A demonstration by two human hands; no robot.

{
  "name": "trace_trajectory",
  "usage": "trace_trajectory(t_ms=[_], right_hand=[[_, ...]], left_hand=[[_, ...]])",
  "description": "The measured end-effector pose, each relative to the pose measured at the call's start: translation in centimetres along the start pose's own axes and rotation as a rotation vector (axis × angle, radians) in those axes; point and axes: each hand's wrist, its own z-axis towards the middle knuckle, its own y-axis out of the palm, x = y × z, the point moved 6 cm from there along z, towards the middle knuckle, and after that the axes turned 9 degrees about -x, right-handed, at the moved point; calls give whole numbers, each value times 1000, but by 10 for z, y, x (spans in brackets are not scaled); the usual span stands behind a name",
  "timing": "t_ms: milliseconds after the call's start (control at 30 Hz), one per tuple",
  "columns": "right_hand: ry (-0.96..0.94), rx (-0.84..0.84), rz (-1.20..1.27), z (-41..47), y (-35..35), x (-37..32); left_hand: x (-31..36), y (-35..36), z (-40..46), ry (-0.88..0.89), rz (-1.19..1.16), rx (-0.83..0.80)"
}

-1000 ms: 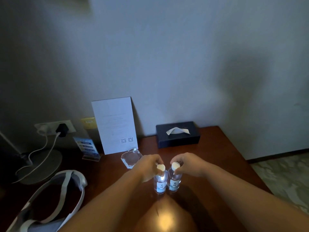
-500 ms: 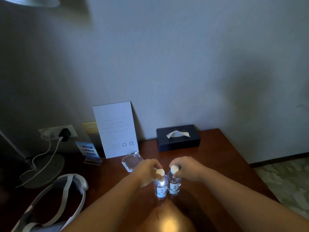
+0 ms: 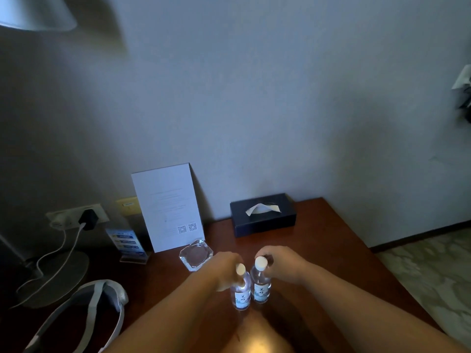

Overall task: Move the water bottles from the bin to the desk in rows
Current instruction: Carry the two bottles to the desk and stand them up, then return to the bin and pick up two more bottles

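Two small clear water bottles with white caps stand upright side by side on the dark wooden desk (image 3: 318, 245). My left hand (image 3: 224, 271) grips the neck of the left bottle (image 3: 240, 294). My right hand (image 3: 283, 263) grips the neck of the right bottle (image 3: 260, 286) just below its cap. Both bottles touch the desk top and nearly touch each other. The bin is out of view.
A glass ashtray (image 3: 195, 254) lies just behind my left hand. A dark tissue box (image 3: 262, 215) and a white card (image 3: 168, 207) stand by the wall. A lamp base (image 3: 56, 278), cables and a white headset strap (image 3: 89, 314) fill the left side.
The camera has tilted up, so everything sits lower in view. Both hands stay on the bottle necks and the bottles remain standing together.
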Motion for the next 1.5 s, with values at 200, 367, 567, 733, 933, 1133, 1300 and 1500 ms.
trace_trajectory(t_ms=[200,367,567,733,933,1133,1300,1500], right_hand=[[35,12,2,-3,4,0],[42,26,11,-4,7,3],[83,52,138,-10,-4,6],[188,386,327,-54,-62,35],[305,668,679,-174,-180,129],[524,975,804,-378,-251,281],[606,1175,820,-520,-296,372],[697,1256,868,-608,-316,448]], left_hand=[[0,2,-1,40,-33,46],[-2,5,-2,27,-36,33],[18,-14,-5,-32,-147,67],[91,-64,14,170,-486,351],[257,-40,62,357,-623,98],[484,58,83,439,-797,-240],[650,122,89,517,-777,-359],[768,180,103,500,-727,-453]])
